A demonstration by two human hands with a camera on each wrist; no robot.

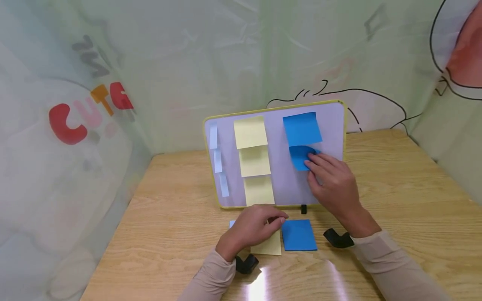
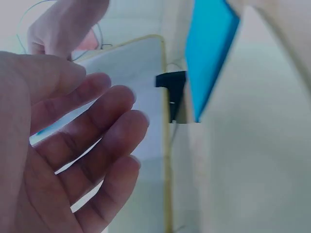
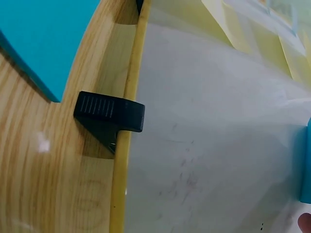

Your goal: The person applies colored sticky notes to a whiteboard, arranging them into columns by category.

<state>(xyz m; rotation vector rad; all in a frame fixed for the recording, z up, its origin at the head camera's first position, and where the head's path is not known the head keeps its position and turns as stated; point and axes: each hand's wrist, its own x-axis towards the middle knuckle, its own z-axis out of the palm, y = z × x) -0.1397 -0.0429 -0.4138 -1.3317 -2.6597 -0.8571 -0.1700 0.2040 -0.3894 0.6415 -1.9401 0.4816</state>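
My right hand [image 1: 335, 182] is at the right side of a whiteboard [image 1: 278, 184], its fingertips pressing a blue sticky note [image 1: 297, 156] just below another blue note [image 1: 302, 128]. The thumb stands apart, under that note's lower edge. In the right wrist view only a fingertip [image 3: 304, 222] shows beside the blue note [image 3: 306, 170]. My left hand [image 1: 256, 225] hovers with loosely bent fingers over a yellow sticky pad [image 1: 269, 246], partly covering it and a pale blue pad [image 1: 231, 223]. Its palm [image 2: 43, 194] holds nothing. A blue pad [image 1: 299, 235] lies beside it.
Yellow notes [image 1: 250, 131] run down the board's middle, narrow pale blue strips [image 1: 213, 136] down its left. The board stands in black clip feet [image 3: 109, 111] on a wooden table [image 1: 169, 234]. A printed curtain [image 1: 188, 62] hangs behind.
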